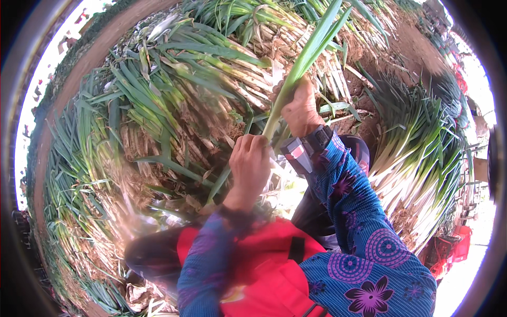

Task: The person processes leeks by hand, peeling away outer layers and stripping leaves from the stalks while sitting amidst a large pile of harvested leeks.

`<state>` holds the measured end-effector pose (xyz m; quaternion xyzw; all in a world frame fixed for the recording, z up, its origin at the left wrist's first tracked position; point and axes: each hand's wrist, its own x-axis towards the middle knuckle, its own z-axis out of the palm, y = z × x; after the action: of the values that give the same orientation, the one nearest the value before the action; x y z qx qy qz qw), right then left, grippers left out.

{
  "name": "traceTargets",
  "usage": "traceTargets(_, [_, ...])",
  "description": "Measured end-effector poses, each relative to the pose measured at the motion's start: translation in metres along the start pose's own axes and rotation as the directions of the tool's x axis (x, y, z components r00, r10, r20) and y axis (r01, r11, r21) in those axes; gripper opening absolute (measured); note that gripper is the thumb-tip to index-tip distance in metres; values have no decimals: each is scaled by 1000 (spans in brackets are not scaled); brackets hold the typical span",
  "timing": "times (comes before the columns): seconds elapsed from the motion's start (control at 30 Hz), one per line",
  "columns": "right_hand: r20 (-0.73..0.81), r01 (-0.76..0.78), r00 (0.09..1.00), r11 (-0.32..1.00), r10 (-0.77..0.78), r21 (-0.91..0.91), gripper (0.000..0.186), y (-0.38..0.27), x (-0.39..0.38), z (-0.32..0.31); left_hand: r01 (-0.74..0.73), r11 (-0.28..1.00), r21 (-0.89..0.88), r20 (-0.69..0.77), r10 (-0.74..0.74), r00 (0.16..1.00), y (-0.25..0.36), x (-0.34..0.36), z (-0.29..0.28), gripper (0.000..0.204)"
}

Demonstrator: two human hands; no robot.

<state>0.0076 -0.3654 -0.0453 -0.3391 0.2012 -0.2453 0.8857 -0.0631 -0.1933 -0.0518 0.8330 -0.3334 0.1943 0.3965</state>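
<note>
A long green onion (pixel 311 50) slants up and away in front of me, its green leaves reaching the top of the view. My right hand (pixel 302 108) is closed around its middle, where the green begins. Lower down, by the pale part, my left hand (pixel 248 164) is closed with the knuckles up, gripping the stalk. The root end is hidden behind my left hand. A dark strap with a grey device (pixel 297 153) sits on my right wrist. Pale peelings (pixel 285 193) lie below my hands.
Unpeeled green onions with dry, earthy roots (pixel 158 100) are heaped to the left and ahead. On the right lies a pile of cleaner green onions with white stalks (pixel 417 164). A red crate (pixel 462 243) stands at the far right. Bare soil (pixel 414 50) shows at the upper right.
</note>
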Motion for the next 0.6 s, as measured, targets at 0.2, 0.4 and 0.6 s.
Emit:
traceTargets(0.2, [329,-46,944,994,11,99,33,-17,-9,12,57,995,-88,0,-58,998,0,3,-19,13])
traceTargets(0.4, [460,-435,796,900,393,-16,35,-4,-38,36,312,799,-514,-16,-373,928,-13,14,-27,16])
traceTargets(0.6, [289,-357,889,933,354,-44,36,2,-37,44,376,658,-653,35,-470,882,-23,-4,-39,19])
